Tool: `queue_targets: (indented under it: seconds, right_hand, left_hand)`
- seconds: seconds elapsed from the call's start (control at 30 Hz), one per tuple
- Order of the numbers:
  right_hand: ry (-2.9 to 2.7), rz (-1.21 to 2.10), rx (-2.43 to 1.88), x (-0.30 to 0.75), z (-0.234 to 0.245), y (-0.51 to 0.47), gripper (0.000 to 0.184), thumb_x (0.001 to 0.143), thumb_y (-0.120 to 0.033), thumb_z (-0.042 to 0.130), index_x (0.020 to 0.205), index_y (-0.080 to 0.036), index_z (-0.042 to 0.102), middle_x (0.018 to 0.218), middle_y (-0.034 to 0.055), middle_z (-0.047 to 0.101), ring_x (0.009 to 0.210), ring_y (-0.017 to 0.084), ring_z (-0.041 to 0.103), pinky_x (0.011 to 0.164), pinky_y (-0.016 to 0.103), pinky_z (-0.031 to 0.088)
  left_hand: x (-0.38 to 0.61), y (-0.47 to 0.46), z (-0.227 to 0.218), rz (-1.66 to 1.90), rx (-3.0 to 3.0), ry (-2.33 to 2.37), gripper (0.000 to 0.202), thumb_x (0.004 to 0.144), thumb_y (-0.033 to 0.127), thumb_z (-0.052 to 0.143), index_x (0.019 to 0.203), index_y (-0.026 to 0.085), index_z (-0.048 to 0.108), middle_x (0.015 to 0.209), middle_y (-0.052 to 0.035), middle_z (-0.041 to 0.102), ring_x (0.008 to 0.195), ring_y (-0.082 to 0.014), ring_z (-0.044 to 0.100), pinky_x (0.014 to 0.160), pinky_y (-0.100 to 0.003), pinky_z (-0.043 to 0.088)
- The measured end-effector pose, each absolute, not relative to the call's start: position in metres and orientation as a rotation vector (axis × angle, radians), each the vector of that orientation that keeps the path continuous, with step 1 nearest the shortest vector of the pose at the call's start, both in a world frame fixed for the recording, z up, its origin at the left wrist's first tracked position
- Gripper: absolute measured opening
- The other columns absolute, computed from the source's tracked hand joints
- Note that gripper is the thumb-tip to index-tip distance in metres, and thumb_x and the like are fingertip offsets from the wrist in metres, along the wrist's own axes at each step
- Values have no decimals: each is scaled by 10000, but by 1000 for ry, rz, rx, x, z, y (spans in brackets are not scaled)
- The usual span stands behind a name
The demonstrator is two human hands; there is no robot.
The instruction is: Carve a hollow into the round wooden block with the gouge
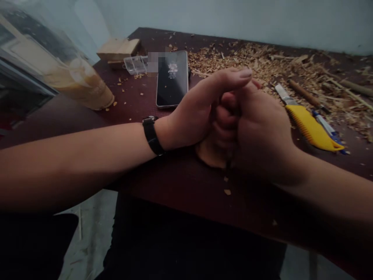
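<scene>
My left hand (201, 105), with a black-strapped watch at the wrist, is closed around a pale piece of wood (212, 154). Its thumb stretches across to the top of my right hand. The wood's rounded lower edge shows beneath the hands, close to the table's front. Pressed against the left hand, my right hand (262, 120) makes a fist. A small dark bit shows under that fist, but what it grips is hidden. Right of my hands lies a yellow-handled utility knife (311, 126), with a blue and white pen (328, 126) alongside.
Wood shavings (259, 56) cover the back and right of the dark red table (175, 190). A wooden-handled tool (305, 93) lies among them. Left of my hands are a phone (172, 85), a clear plastic box (135, 65), wood blocks (118, 48) and a plastic drink cup (90, 85).
</scene>
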State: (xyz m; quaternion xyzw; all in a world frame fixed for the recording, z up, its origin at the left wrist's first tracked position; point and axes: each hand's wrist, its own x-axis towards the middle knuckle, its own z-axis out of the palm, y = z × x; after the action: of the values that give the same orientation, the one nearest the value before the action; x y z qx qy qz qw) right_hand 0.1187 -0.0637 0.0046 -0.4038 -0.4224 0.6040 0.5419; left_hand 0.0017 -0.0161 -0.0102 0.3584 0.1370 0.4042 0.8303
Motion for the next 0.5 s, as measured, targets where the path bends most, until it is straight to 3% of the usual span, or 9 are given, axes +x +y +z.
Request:
queue_targets:
  seconds: [0.1, 0.23, 0.37, 0.5]
  right_hand:
    - [-901, 1429, -886, 126, 10, -56, 650, 1164, -591, 737, 712, -258, 410, 588, -90, 266, 464, 76, 167, 398, 242, 171]
    - [-844, 1444, -882, 124, 10, -52, 662, 1197, -604, 675, 721, -258, 371, 609, -100, 204, 482, 75, 119, 411, 226, 143]
    - [-852, 1371, -919, 117, 9, -55, 736, 1132, -662, 735, 652, -259, 351, 613, -82, 258, 473, 58, 224, 396, 196, 188]
    - [-867, 1237, -1013, 118, 7, -58, 691, 1057, -643, 847, 678, -239, 434, 623, -52, 416, 472, 72, 414, 398, 171, 363]
  left_hand:
    - [2, -16, -5, 842, 966, 213, 334, 1125, 360, 608, 833, 221, 523, 743, 37, 345, 531, -59, 430, 552, -216, 442]
    - [2, -17, 5, 830, 1039, 285, 278, 1146, 289, 539, 879, 242, 476, 770, 39, 274, 531, -55, 346, 536, -189, 375]
    - [9, -21, 7, 884, 1090, 446, 228, 1110, 454, 661, 1048, 240, 613, 678, 65, 332, 474, -87, 361, 450, -214, 325]
    - [23, -22, 0, 1011, 1075, 500, 345, 990, 524, 812, 1096, 218, 694, 768, 39, 495, 548, -68, 492, 477, -191, 334]
